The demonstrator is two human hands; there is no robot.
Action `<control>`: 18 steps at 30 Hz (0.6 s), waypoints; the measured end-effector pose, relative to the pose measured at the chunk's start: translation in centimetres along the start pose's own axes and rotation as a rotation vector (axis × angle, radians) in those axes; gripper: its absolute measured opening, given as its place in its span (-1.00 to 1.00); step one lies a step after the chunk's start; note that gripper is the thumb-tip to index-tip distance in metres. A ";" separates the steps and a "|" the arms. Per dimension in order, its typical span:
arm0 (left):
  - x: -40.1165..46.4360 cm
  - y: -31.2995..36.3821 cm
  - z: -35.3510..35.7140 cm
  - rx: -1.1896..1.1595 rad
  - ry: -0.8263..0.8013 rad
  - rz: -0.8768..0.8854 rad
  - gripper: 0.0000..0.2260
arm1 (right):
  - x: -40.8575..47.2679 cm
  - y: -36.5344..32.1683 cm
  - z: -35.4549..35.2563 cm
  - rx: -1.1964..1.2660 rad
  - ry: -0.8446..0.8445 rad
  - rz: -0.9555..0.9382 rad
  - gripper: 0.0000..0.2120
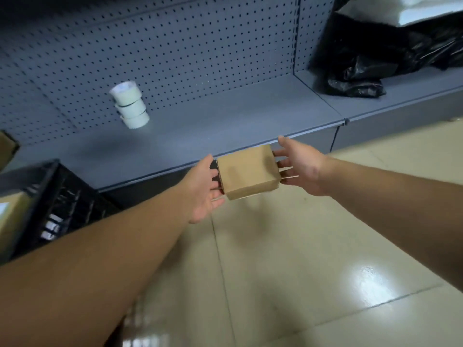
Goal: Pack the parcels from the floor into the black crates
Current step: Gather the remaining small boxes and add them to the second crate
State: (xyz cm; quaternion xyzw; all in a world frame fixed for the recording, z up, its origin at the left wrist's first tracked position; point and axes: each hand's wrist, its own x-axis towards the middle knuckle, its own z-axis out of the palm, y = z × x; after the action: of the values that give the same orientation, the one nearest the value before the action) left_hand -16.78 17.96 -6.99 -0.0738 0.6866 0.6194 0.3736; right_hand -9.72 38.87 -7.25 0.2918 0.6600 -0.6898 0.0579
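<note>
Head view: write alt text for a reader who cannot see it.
Two bare hands, left hand and right hand, hold a small brown cardboard parcel between them above a tiled floor. A black crate stands at left; a grey shelf behind carries stacked tape rolls.

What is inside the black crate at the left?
Inside the black crate, one brown parcel shows near its left edge. The crate wall and the left forearm hide the rest of its inside.

A grey metal shelf (225, 121) with a pegboard back carries a stack of three white tape rolls (130, 106) at the left and crumpled black plastic bags (363, 71) at the right. Below it, a black crate (50, 196) stands on the glossy beige tiled floor (300, 271) at the left.
</note>
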 end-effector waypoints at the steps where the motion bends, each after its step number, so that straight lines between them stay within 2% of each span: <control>1: -0.7 0.4 -1.3 -0.010 0.009 0.020 -0.41 | -0.4 -0.6 1.3 -0.006 -0.013 -0.007 -0.51; 5: -3.4 1.8 -6.5 -0.068 0.053 0.085 -0.43 | -1.7 -2.2 5.7 0.019 -0.048 -0.032 -0.50; 11: -7.4 2.8 -12.5 -0.149 0.019 0.128 -0.39 | -3.2 -3.4 10.7 0.136 -0.089 -0.047 -0.40; 18: -12.2 3.7 -18.7 -0.151 0.028 0.201 -0.47 | -5.8 -6.1 16.5 0.165 -0.199 -0.124 -0.50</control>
State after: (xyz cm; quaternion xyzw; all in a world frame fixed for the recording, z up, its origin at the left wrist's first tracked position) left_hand -18.15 -2.59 2.46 -0.0412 0.6472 0.7025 0.2931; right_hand -13.17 22.26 0.14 0.1843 0.6090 -0.7694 0.0561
